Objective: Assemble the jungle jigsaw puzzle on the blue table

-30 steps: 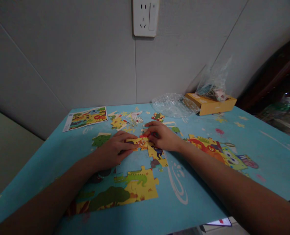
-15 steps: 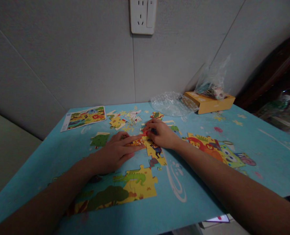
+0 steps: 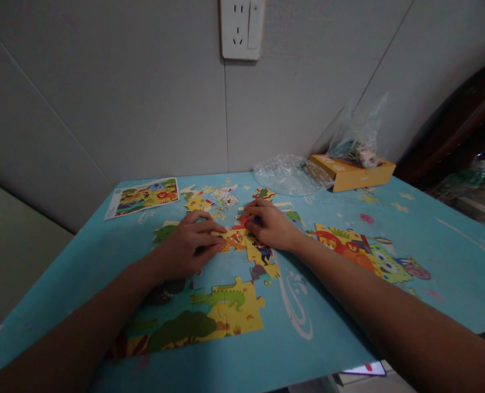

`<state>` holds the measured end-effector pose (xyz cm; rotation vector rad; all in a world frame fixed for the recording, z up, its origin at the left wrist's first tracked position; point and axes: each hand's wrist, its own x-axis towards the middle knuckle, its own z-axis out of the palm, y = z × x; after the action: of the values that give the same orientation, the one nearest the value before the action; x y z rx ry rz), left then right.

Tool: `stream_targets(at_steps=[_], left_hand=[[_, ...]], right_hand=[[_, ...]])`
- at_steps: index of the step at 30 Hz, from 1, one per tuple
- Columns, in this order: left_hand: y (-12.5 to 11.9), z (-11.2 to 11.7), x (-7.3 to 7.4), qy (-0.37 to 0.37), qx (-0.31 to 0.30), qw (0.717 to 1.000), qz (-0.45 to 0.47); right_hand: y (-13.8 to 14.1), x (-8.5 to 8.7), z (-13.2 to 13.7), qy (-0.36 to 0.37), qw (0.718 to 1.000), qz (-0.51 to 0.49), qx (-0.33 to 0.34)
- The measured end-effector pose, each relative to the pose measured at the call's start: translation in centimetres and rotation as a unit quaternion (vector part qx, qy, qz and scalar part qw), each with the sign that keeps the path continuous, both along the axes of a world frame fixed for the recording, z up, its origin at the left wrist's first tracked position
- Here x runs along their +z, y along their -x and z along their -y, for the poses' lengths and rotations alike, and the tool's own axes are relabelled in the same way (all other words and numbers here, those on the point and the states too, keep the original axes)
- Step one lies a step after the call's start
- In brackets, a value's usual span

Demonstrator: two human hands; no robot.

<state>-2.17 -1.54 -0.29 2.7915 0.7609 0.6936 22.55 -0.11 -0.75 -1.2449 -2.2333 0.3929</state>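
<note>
My left hand [image 3: 187, 246] rests on the blue table [image 3: 332, 322], fingers curled, pinching the left edge of a yellow-orange puzzle piece [image 3: 234, 239]. My right hand [image 3: 271, 225] presses fingertips onto a small red piece at that piece's upper right corner. Below them a joined strip [image 3: 262, 259] runs down toward a larger assembled section with a green crocodile [image 3: 209, 316]. Loose pieces [image 3: 209, 201] lie beyond my hands.
A reference picture card [image 3: 144, 197] lies at the far left. An assembled lion section [image 3: 360, 252] sits to the right. A crumpled clear bag [image 3: 289, 174] and a yellow box [image 3: 352, 173] with another bag stand by the wall. A wall socket [image 3: 242, 28] is above.
My left hand's fingers were stretched over the piece half a second ago and have now curled back to pinch its left edge. My right hand has barely moved.
</note>
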Motion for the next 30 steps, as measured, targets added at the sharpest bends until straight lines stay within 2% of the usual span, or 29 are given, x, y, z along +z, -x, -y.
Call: stream_targets(at_steps=[7, 15, 27, 30], left_hand=[[0.15, -0.18, 0.35, -0.004, 0.013, 1.000, 0.022], [0.23, -0.21, 0.38, -0.014, 0.010, 1.000, -0.006], [0.19, -0.16, 0.56, 0.020, 0.019, 1.000, -0.013], [0.17, -0.09, 0.40, 0.012, 0.014, 1.000, -0.006]], right_hand=[[0.21, 0.25, 0.35, 0.007, 1.000, 0.004, -0.011], [0.58, -0.03, 0.25, 0.036, 0.999, -0.002, -0.036], [0.79, -0.25, -0.13, 0.040, 0.997, -0.029, -0.058], [0.89, -0.32, -0.03, 0.022, 0.998, -0.029, -0.055]])
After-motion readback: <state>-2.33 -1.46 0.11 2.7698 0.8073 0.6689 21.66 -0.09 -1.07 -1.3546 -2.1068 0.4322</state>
